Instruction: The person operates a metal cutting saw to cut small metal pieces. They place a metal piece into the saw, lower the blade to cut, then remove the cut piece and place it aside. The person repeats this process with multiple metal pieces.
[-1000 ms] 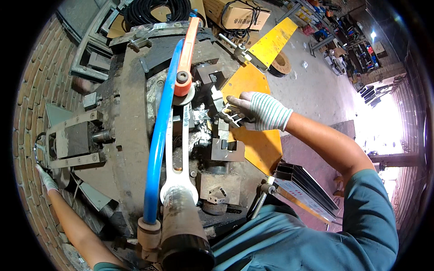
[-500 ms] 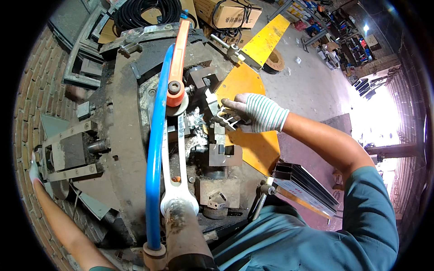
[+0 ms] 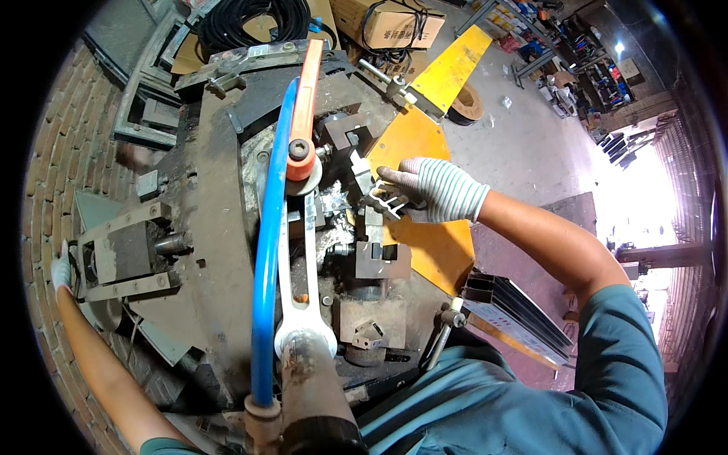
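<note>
My right hand (image 3: pixel 453 189), in a white glove with green stripes, pinches a short silver metal profile (image 3: pixel 388 203) with a ribbed, open cross-section. That profile rests against the steel blocks (image 3: pixel 371 220) in the middle of the machine, above the orange plate (image 3: pixel 444 254). Far to the left, my left hand (image 3: pixel 61 271), also gloved, closes at the outer end of a side slide unit (image 3: pixel 125 254), by a dark round part. Most of its fingers are hidden there, and what they grip is too small to make out.
A blue tube (image 3: pixel 268 250), an orange lever (image 3: pixel 306 98) and a slotted white arm (image 3: pixel 311 258) cross the machine between my hands. Dark profile lengths (image 3: pixel 516 311) lie by my right side. A yellow plate (image 3: pixel 453 68) juts out at the back; boxes (image 3: pixel 402 30) and coiled black hose (image 3: pixel 246 26) lie behind.
The whole view has shifted slightly, with the machine a little further right and down. Both hands keep their places on the machine; the profile stays in the right one.
</note>
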Demonstrator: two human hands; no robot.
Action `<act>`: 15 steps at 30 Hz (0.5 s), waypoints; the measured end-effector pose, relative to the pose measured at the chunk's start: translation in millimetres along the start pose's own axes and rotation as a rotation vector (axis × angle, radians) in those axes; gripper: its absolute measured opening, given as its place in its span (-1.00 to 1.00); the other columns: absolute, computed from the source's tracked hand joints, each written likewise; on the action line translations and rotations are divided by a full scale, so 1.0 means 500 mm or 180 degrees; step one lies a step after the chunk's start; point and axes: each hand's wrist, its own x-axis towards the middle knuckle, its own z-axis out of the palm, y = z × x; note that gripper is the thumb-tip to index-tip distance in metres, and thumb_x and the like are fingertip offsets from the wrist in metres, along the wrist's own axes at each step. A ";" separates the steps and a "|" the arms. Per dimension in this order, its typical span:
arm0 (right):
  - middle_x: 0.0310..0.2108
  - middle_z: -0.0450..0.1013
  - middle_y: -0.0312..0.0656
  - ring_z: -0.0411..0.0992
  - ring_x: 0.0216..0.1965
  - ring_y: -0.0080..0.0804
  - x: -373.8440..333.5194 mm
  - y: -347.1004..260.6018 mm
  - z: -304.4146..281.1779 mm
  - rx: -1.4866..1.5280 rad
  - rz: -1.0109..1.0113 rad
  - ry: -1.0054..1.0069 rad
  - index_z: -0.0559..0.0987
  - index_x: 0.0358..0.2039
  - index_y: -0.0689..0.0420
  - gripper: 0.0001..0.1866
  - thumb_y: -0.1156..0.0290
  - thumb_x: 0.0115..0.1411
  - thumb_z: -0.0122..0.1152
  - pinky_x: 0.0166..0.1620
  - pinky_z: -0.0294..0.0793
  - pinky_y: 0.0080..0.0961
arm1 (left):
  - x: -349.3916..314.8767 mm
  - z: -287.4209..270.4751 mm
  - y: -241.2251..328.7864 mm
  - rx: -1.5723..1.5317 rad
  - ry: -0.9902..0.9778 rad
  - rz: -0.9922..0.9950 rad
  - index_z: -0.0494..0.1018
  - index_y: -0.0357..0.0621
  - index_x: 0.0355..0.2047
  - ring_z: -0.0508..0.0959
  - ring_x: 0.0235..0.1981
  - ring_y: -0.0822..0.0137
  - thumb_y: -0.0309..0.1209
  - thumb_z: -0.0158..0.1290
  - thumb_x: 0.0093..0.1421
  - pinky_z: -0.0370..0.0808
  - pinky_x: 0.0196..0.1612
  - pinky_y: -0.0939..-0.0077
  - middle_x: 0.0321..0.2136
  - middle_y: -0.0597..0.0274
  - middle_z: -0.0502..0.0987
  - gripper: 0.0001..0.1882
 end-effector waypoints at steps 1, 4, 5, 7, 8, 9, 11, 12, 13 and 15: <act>-0.26 0.40 0.04 0.45 -0.21 0.06 -0.005 0.002 0.004 0.0014 -0.0015 0.0050 0.30 0.32 0.22 -0.14 0.24 0.01 0.40 -0.14 0.49 -0.15 | -0.015 -0.028 -0.019 -0.0085 0.0015 0.0006 0.40 -0.54 0.18 0.54 0.15 -0.08 0.46 -0.03 0.16 0.40 0.21 0.11 0.11 -0.30 0.53 0.12; -0.25 0.41 0.04 0.45 -0.19 0.05 0.002 -0.019 -0.012 -0.0040 0.0077 -0.0064 0.32 0.31 0.21 -0.17 0.26 0.03 0.38 -0.13 0.49 -0.14 | -0.153 0.120 -0.044 -0.2476 0.0424 -0.0222 0.10 -0.26 0.46 0.23 0.40 0.01 0.50 -0.11 0.18 0.22 0.35 0.11 0.42 -0.04 0.20 0.17; -0.25 0.41 0.04 0.45 -0.19 0.05 -0.032 -0.028 -0.012 -0.0076 0.0288 -0.0082 0.32 0.31 0.21 -0.17 0.26 0.03 0.38 -0.13 0.49 -0.15 | -0.207 0.202 0.043 -0.2912 0.0315 0.0021 0.06 -0.22 0.48 0.22 0.41 0.01 0.50 -0.13 0.19 0.22 0.36 0.10 0.43 0.02 0.18 0.16; -0.24 0.41 0.03 0.45 -0.18 0.05 -0.024 -0.022 -0.006 -0.0083 0.0218 -0.0039 0.32 0.31 0.20 -0.18 0.28 0.03 0.38 -0.13 0.49 -0.15 | -0.267 0.211 0.012 -0.3488 0.0083 -0.0534 0.13 -0.21 0.45 0.28 0.36 0.01 0.49 -0.15 0.21 0.23 0.35 0.14 0.39 0.03 0.25 0.12; -0.24 0.41 0.03 0.45 -0.18 0.05 -0.024 -0.023 -0.007 -0.0089 0.0255 -0.0068 0.32 0.31 0.20 -0.18 0.28 0.02 0.38 -0.12 0.49 -0.15 | -0.283 0.226 0.004 -0.3774 -0.0069 -0.0810 0.17 -0.20 0.44 0.30 0.34 0.01 0.49 -0.16 0.22 0.23 0.35 0.16 0.37 0.03 0.29 0.10; -0.24 0.41 0.03 0.45 -0.18 0.05 -0.020 -0.028 -0.014 -0.0092 0.0266 -0.0095 0.32 0.31 0.19 -0.17 0.29 0.02 0.38 -0.12 0.49 -0.15 | -0.285 0.234 -0.018 -0.3299 0.0168 -0.0733 0.24 -0.23 0.38 0.35 0.25 0.03 0.50 -0.16 0.22 0.26 0.31 0.16 0.29 0.01 0.35 0.08; -0.24 0.42 0.02 0.45 -0.18 0.05 -0.003 -0.021 -0.017 -0.0047 0.0080 -0.0022 0.32 0.31 0.19 -0.17 0.29 0.01 0.38 -0.12 0.49 -0.14 | -0.239 0.197 -0.113 -0.2328 0.0746 -0.0597 0.38 -0.30 0.26 0.45 0.09 0.05 0.51 -0.18 0.22 0.33 0.22 0.16 0.13 -0.04 0.48 0.07; -0.24 0.42 0.02 0.45 -0.18 0.05 0.004 -0.009 -0.009 -0.0001 -0.0026 0.0029 0.32 0.31 0.18 -0.17 0.30 0.01 0.38 -0.11 0.49 -0.14 | -0.216 0.180 -0.143 -0.1830 0.0980 -0.0524 0.46 -0.33 0.20 0.50 0.01 0.06 0.52 -0.19 0.22 0.37 0.18 0.16 0.05 -0.06 0.54 0.07; -0.24 0.42 0.02 0.45 -0.18 0.05 0.001 -0.002 -0.002 0.0040 -0.0060 0.0062 0.33 0.31 0.18 -0.18 0.30 0.01 0.39 -0.11 0.49 -0.14 | -0.189 0.171 -0.149 -0.1578 0.0836 -0.0523 0.48 -0.34 0.17 0.51 -0.03 0.06 0.52 -0.19 0.22 0.38 0.14 0.15 0.00 -0.07 0.56 0.07; -0.24 0.42 0.02 0.45 -0.17 0.06 -0.006 -0.010 -0.005 0.0028 0.0045 0.0058 0.33 0.30 0.19 -0.18 0.30 0.01 0.38 -0.11 0.49 -0.13 | -0.134 0.153 -0.135 -0.1089 0.0488 -0.0495 0.53 -0.37 0.10 0.51 -0.12 0.05 0.51 -0.19 0.22 0.41 0.06 0.13 -0.09 -0.09 0.58 0.06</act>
